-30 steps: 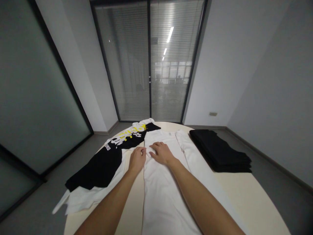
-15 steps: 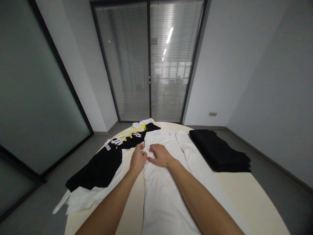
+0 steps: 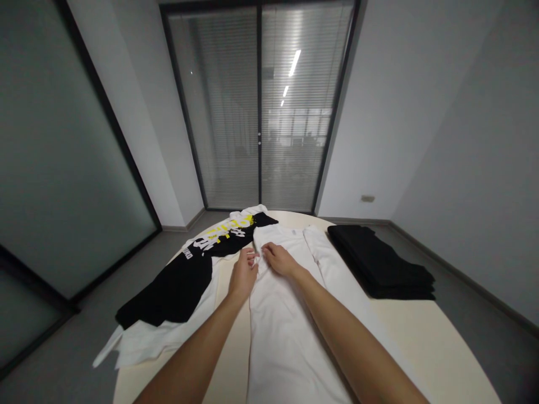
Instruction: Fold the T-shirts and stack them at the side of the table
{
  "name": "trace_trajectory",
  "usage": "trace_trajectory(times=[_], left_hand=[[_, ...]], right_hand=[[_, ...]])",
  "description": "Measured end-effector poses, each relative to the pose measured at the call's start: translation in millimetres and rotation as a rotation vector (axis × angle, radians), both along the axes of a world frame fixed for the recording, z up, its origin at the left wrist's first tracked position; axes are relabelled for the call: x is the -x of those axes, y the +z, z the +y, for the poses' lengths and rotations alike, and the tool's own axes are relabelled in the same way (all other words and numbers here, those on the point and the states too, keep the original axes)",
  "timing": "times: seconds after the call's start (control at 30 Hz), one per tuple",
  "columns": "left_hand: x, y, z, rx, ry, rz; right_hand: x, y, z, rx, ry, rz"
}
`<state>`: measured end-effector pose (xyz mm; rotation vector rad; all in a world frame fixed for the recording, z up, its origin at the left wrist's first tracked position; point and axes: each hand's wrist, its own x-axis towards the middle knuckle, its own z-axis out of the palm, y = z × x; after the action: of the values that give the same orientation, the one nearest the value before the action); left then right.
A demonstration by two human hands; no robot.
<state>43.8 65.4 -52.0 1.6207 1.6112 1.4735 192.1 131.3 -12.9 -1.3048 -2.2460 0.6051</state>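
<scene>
A white shirt (image 3: 286, 325) lies lengthwise on the table, its neck end with a small label pointing away from me. A folded-over strip of white cloth (image 3: 337, 269) runs along its right side. At the shirt's upper left edge, my left hand (image 3: 244, 275) has its fingers curled and pinches the cloth. My right hand (image 3: 280, 260) is just to the right, its fingertips closed on the same edge and pulling up a small crease. The exact grip of the fingertips is partly hidden.
A black and white shirt (image 3: 177, 286) with yellow and white print lies on the left, hanging over the table edge. Folded black clothes (image 3: 379, 264) are stacked on the right. The pale table (image 3: 438, 348) has a rounded edge. Behind it stands a glazed partition with blinds (image 3: 227, 168).
My right hand has gone from lying fairly flat on the shirt to pinching its left edge. My left hand has shifted slightly right, and the cloth between them is now bunched.
</scene>
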Motion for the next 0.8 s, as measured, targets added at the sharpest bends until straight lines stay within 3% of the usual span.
trace_trajectory(times=[0.23, 0.4, 0.57, 0.7, 0.8], left_hand=[[-6.6, 3.2, -3.6, -0.033, -0.04, 0.007], [-10.5, 4.8, -4.6, -0.039, -0.067, 0.043], [-13.9, 11.7, -11.6, -0.025, -0.05, 0.113], [-17.1, 25.4, -25.6, 0.118, 0.071, 0.321], [-23.0, 38.3, -37.5, 0.241, 0.077, 0.448]], right_hand=[[25.9, 17.2, 28.6, 0.082, -0.214, -0.022], [38.9, 14.8, 38.8, 0.113, -0.342, -0.053], [37.1, 8.9, 51.8, 0.132, -0.372, -0.018], [28.4, 4.1, 59.3, 0.174, -0.367, 0.048], [21.1, 1.4, 61.1, 0.232, -0.363, 0.113]])
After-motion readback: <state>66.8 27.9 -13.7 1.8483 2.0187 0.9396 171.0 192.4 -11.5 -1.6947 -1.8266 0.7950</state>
